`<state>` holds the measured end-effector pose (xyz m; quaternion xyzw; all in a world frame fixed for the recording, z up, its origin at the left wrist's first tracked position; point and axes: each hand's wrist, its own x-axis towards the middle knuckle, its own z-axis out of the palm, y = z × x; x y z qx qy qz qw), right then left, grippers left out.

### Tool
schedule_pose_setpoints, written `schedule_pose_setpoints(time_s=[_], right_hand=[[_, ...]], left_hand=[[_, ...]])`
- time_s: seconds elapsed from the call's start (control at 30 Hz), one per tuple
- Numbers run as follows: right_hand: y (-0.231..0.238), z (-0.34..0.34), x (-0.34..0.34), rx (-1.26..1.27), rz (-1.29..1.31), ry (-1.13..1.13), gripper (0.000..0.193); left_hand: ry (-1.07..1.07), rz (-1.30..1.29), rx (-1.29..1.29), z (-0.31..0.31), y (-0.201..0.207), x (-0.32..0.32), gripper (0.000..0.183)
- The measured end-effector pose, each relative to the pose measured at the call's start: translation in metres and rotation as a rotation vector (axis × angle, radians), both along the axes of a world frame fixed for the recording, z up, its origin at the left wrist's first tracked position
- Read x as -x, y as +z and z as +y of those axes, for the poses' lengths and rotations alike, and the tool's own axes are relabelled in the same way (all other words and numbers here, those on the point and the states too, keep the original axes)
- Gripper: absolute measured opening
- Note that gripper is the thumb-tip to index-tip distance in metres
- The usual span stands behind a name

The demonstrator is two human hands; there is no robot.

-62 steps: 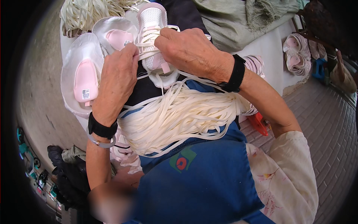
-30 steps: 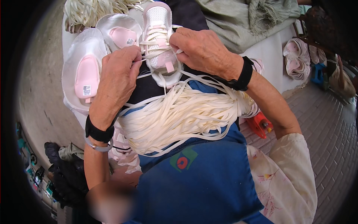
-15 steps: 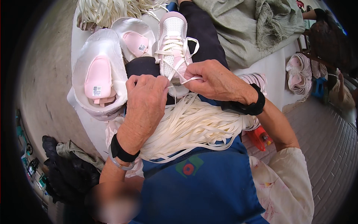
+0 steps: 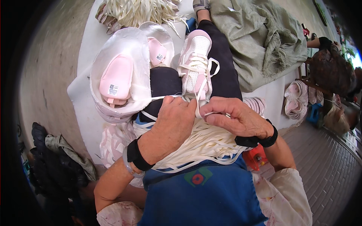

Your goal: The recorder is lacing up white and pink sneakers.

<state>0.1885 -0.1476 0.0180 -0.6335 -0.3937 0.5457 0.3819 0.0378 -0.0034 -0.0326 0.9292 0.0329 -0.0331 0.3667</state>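
Note:
A pink and white sneaker rests on my lap, toe pointing away, with cream laces threaded across its front. At its near end my left hand is closed on a shoelace, whose strand runs out to the left past my fingers. Close by on the right, my right hand pinches a lace between thumb and bent fingers. Part of the lace between both hands is hidden by my fingers. Below them, a thick bundle of loose cream laces lies over my blue apron.
Left of the sneaker stand white shoe-shaped containers with pink insoles inside. More laces hang at the far left. A grey-green cloth covers the far right. Stacked pink shoe parts and a red object are at right.
My hands have shifted right and nearer to me, the right one turning its fingers down. The whole scene has slid right and down in view, and a lace strand now stretches left.

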Motion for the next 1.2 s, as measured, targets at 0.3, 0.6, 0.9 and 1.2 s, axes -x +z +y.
schedule_pose_setpoints(time_s=[0.3,0.6,0.9,1.2], right_hand=[[0.003,-0.02,0.003,0.169,0.213,-0.005,0.02],[-0.017,-0.011,0.018,0.326,0.254,-0.226,0.031],[-0.038,-0.005,0.022,0.095,0.198,-0.372,0.065],[-0.06,-0.01,0.006,-0.044,-0.191,-0.199,0.022]], left_hand=[[-0.028,0.131,0.341,0.002,0.009,-0.007,0.015],[0.183,0.375,1.256,-0.001,0.02,-0.017,0.014],[0.278,0.473,1.511,-0.004,0.018,-0.022,0.015],[0.169,0.553,1.214,0.011,0.034,-0.025,0.013]])
